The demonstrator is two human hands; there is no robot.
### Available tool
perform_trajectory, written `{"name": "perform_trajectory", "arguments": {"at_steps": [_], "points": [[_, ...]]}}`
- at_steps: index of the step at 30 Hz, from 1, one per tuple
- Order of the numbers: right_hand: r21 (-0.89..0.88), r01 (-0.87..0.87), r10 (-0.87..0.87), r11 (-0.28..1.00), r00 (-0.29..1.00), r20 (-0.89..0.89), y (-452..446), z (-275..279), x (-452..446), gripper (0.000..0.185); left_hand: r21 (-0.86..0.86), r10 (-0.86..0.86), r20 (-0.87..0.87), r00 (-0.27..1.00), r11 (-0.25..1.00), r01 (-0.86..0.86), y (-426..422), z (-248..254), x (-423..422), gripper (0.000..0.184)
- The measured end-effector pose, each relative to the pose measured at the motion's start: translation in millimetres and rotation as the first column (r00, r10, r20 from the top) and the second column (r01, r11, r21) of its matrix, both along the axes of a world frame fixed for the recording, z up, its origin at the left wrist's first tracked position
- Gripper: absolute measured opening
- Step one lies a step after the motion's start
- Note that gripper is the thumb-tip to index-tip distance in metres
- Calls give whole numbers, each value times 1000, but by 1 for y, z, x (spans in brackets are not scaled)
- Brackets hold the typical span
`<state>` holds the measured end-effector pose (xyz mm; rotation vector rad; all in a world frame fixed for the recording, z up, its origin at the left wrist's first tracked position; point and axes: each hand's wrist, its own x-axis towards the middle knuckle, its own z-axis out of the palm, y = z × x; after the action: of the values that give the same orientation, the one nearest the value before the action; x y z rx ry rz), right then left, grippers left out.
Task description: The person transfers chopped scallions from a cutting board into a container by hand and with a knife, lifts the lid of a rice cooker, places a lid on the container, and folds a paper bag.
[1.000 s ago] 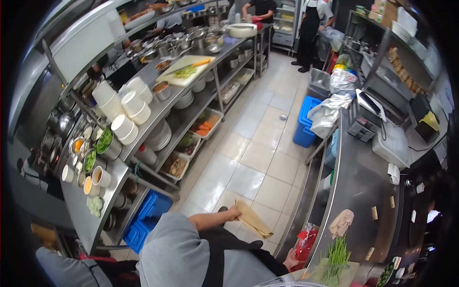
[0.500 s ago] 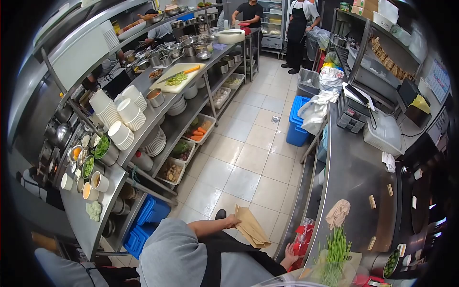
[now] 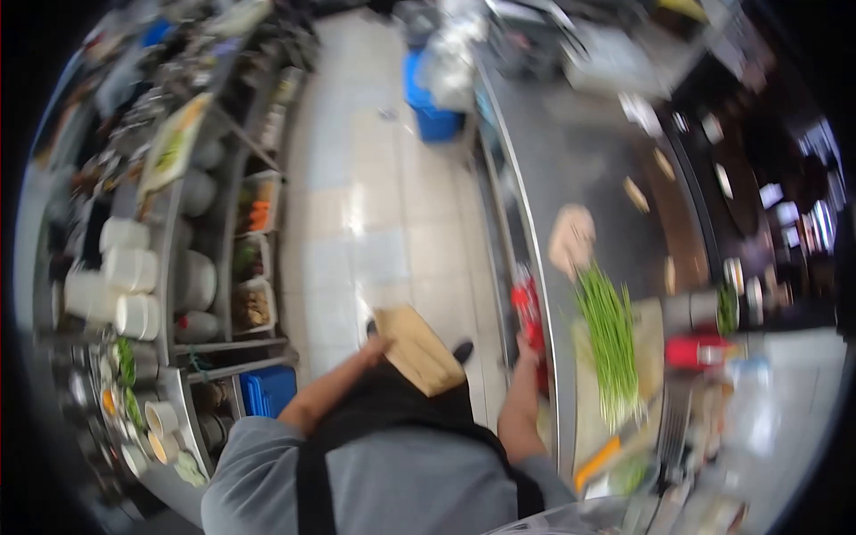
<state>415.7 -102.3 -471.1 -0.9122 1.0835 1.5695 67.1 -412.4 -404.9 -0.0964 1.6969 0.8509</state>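
Observation:
My left hand (image 3: 379,346) is closed on the edge of a folded brown paper bag (image 3: 421,349), held in front of my black apron. Low beside the right counter, my right hand (image 3: 528,350) touches a red plastic package (image 3: 527,308). Blur and the package hide its fingers, so its grip is unclear. On the counter, a bunch of long green chives (image 3: 611,343) lies across a cutting board (image 3: 648,348). A knife with an orange handle (image 3: 596,464) rests at the near end. A crumpled beige cloth (image 3: 571,237) sits just beyond the chives.
The steel counter (image 3: 588,160) runs along my right. Blue bins (image 3: 434,116) stand farther down the tiled aisle (image 3: 357,214). At left, shelves hold stacked white tubs (image 3: 131,267), vegetable trays (image 3: 257,254) and a blue container (image 3: 267,390).
My view has swung right and down, with much blur. My right hand has moved from open beside the red package to against it. The paper bag stays in my left hand.

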Motion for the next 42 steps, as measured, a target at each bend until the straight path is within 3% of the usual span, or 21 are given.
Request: {"name": "perform_trajectory", "arguments": {"at_steps": [1, 2, 3, 4, 5, 8, 11, 15, 22, 27, 29, 30, 31, 34, 36, 42], "points": [[-7, 41, -41, 999, 999, -24, -3, -10, 9, 43, 28, 104, 67, 992, 994, -106, 3, 18, 3, 31], [7, 71, -70, 997, 996, -63, -5, -23, 15, 43, -38, -67, 50, 996, 997, 69, 2, 25, -6, 29], [129, 56, -28, 990, 978, -208, -8, -47, 28, 47, 50, 54, 124, 991, 997, -60, 7, 39, 6, 28], [90, 24, -12, 996, 991, -130, -7, -48, 27, 45, 125, 181, 195, 964, 970, -207, 11, 50, 12, 27], [48, -10, 12, 999, 999, -51, -6, -48, 25, 44, 107, 148, 235, 961, 978, -176, 13, 54, 15, 27], [14, -114, 108, 993, 965, 241, -14, 25, -2, 46, 72, 75, 319, 945, 992, -103, 16, 54, 18, 28], [31, -80, 72, 996, 974, 217, -16, 50, -11, 58, 58, 18, 378, 926, 997, -43, 24, 41, 29, 30], [28, -99, 91, 995, 974, 208, -7, 65, -18, 68, 146, -52, 373, 926, 989, -3, 44, 16, 29, 29], [-56, -87, 98, 995, 968, 233, 9, 56, -23, 87, 187, -88, 394, 915, 982, 14, 88, 25, 19, 24], [-204, 147, -94, 968, 964, 247, 1, 15, -41, 101, 144, -70, 342, 937, 989, 21, 88, 15, 11, 24], [-110, 188, -150, 976, 947, 282, 5, -15, -45, 107, 132, -54, 312, 949, 991, 13, 83, 9, 7, 24], [103, 146, -172, 984, 926, 337, -2, -38, -43, 113, 118, -51, 299, 953, 993, 17, 78, 7, 5, 24], [341, 270, -313, 900, 946, 78, -1, -43, -40, 101, 103, -51, 310, 949, 994, 19, 76, 9, 2, 24], [-90, 297, -263, 951, 926, 271, 19, 3, -42, 53, 102, -77, 321, 944, 994, 46, 70, 8, -2, 26], [-127, 329, -282, 936, 915, 288, 24, 2, -26, 59, 114, -57, 364, 930, 993, 17, 71, 7, 0, 27], [70, 287, -293, 955, 888, 353, 36, 12, 37, 64, 233, -144, 495, 857, 972, 29, 131, 1, 35, 32]]}}
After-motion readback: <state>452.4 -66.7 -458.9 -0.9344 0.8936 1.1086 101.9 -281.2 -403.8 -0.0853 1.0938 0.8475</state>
